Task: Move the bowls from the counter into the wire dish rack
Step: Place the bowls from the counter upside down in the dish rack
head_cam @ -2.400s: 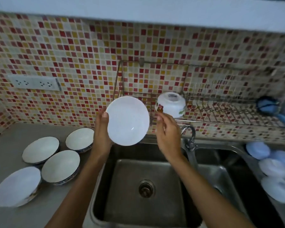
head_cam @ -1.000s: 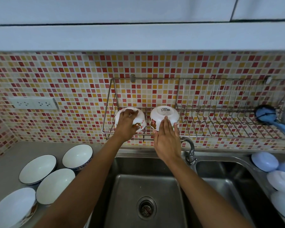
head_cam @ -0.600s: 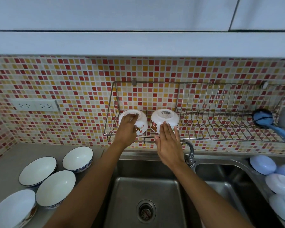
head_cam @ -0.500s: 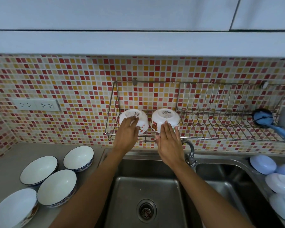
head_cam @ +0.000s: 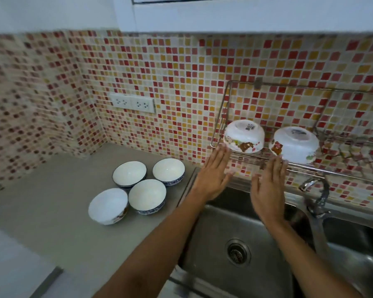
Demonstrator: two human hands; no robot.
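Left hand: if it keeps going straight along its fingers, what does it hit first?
Probably the left upside-down bowl in the wire dish rack. The left hand is open, fingertips just below that bowl's rim at the rack's front rail. Depth is unclear, so it might meet the rail first.

Red, yellow and cream mosaic tiles (head_cam: 172, 87) cover the kitchen walls beneath white cabinets (head_cam: 246, 11). A double power outlet (head_cam: 132, 102) sits above the grey table (head_cam: 52, 211), beside a steel sink (head_cam: 235, 233) and tap (head_cam: 317, 196).
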